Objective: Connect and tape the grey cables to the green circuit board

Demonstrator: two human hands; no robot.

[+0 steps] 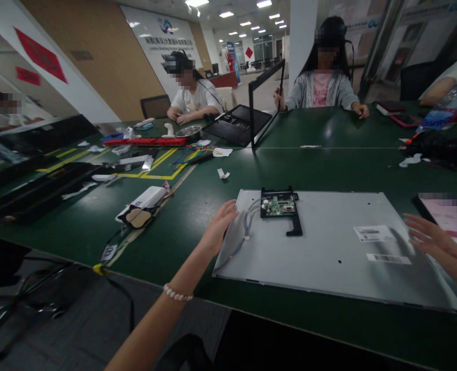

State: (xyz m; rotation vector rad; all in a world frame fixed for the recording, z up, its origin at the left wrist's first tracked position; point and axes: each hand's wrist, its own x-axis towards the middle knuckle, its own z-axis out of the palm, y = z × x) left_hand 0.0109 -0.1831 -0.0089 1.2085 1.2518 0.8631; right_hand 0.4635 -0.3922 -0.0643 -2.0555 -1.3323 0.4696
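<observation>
A flat grey metal-backed display panel (321, 257) lies on the green table in front of me. At its far left edge sits a green circuit board (278, 206) in a black plastic bracket (295, 224). Grey cables (247, 221) run from the board toward the panel's left side. My left hand (219, 226) is at the upper left edge of the panel, fingers stretched out; whether it touches the edge I cannot tell. Over the right end of the panel is my right hand (431, 239), fingers extended and apart, holding nothing. White labels (373, 233) are stuck near that end.
A white power strip (143, 203) with cables lies to the left. Across the table, a person's hand (278, 98) holds a black frame (252, 113) upright beside a black back cover (238, 123). A bottle (446, 105) and a pink-white sheet (450, 216) are on the right.
</observation>
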